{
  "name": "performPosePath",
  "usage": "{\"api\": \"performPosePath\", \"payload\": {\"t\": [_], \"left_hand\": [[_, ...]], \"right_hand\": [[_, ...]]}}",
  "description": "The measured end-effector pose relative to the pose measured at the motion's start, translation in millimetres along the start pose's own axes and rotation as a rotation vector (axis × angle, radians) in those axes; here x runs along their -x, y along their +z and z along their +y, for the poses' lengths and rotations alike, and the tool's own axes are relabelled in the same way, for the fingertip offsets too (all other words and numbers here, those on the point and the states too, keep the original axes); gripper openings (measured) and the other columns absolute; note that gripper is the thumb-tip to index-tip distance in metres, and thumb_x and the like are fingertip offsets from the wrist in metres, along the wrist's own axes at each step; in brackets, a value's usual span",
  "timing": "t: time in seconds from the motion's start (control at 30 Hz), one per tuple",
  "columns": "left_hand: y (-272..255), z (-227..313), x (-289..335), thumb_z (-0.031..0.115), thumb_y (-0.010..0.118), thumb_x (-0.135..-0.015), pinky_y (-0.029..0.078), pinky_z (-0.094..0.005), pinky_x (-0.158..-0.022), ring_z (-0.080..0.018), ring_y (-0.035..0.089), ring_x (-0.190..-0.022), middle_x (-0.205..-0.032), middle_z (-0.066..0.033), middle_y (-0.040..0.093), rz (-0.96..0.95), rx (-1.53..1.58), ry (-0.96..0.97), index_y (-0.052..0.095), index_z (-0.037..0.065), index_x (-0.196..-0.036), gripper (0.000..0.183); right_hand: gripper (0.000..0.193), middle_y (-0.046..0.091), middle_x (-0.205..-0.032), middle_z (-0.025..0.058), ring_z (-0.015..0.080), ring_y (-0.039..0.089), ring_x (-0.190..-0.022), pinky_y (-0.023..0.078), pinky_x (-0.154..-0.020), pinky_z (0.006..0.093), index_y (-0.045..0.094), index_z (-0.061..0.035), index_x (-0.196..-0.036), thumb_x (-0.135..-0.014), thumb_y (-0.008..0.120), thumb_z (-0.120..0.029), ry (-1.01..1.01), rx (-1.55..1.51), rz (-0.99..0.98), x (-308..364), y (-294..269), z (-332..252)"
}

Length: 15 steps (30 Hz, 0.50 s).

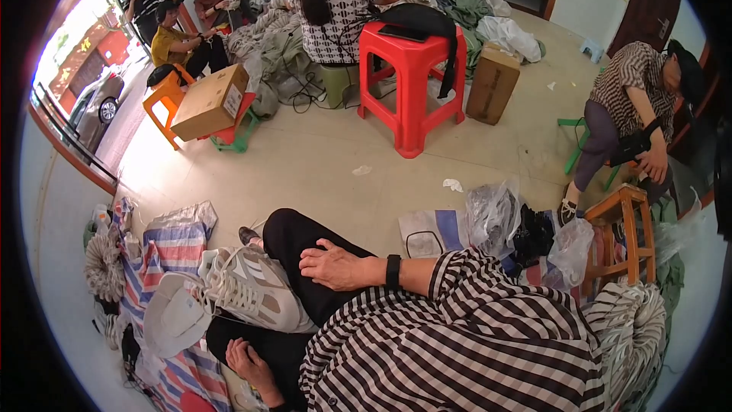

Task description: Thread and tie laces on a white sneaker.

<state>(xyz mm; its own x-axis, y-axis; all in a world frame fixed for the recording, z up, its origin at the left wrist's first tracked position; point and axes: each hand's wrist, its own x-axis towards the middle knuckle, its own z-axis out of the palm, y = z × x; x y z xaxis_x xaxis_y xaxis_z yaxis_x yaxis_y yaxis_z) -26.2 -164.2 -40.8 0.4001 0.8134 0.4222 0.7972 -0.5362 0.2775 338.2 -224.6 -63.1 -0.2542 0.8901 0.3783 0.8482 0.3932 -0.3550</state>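
I sit with one leg crossed over the other, in black trousers (pixel 286 240) and a striped shirt. My right hand (pixel 335 267), with a black band on its wrist, lies flat on the raised leg with its fingers loosely apart and nothing in it. A white and grey sneaker (pixel 248 290) on my crossed foot sits just left of that hand. My left hand (pixel 248 362) rests low on the other trouser leg below the sneaker, fingers slightly curled, holding nothing.
A striped tarp (pixel 175 244) lies at my left with a white cap (pixel 177 317) and cord bundles (pixel 103 267). Plastic bags (pixel 492 214) and an orange wooden stool (pixel 625 233) are at my right. Ahead stand a red stool (pixel 412 69), cardboard boxes (pixel 210 101) and several seated people.
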Motion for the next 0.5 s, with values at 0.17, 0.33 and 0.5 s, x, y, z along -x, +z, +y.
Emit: {"api": "performPosePath", "payload": {"t": [0.17, 0.33, 0.5], "left_hand": [[-1.7, 5.3, 0.1, 0.002, 0.057, -0.085, 0.035, -0.0459, -0.107, -0.0362, 0.053, -0.118, -0.109, -0.0151, 0.065, 0.013, 0.005, -0.004, 0.061, 0.000, -0.094, 0.011], [-2.8, 7.0, 0.0, 0.002, 0.057, -0.085, 0.035, -0.0459, -0.107, -0.0359, 0.053, -0.118, -0.109, -0.0149, 0.065, 0.006, 0.014, -0.018, 0.061, -0.001, -0.094, 0.010], [-2.4, 4.8, -0.4, 0.003, 0.057, -0.085, 0.035, -0.0458, -0.106, -0.0361, 0.053, -0.118, -0.109, -0.0146, 0.065, 0.003, 0.009, -0.004, 0.061, -0.001, -0.094, 0.010]], "right_hand": [[0.025, 0.058, -0.125, 0.0060, 0.0243, 0.045, -0.131, 0.032, -0.107, 0.0536, 0.064, -0.0101, -0.113, -0.090, 0.062, -0.020, 0.012, 0.003, -0.012, -0.2, -0.5, -0.8], [0.025, 0.058, -0.125, 0.0055, 0.0239, 0.045, -0.131, 0.032, -0.107, 0.0532, 0.063, -0.0106, -0.113, -0.090, 0.062, -0.020, 0.013, 0.005, -0.023, -0.6, -1.0, -1.0], [0.024, 0.058, -0.123, 0.0049, 0.0235, 0.046, -0.129, 0.032, -0.106, 0.0523, 0.064, -0.0107, -0.112, -0.090, 0.062, -0.020, 0.003, 0.004, -0.006, -0.9, 0.1, -0.3]]}}
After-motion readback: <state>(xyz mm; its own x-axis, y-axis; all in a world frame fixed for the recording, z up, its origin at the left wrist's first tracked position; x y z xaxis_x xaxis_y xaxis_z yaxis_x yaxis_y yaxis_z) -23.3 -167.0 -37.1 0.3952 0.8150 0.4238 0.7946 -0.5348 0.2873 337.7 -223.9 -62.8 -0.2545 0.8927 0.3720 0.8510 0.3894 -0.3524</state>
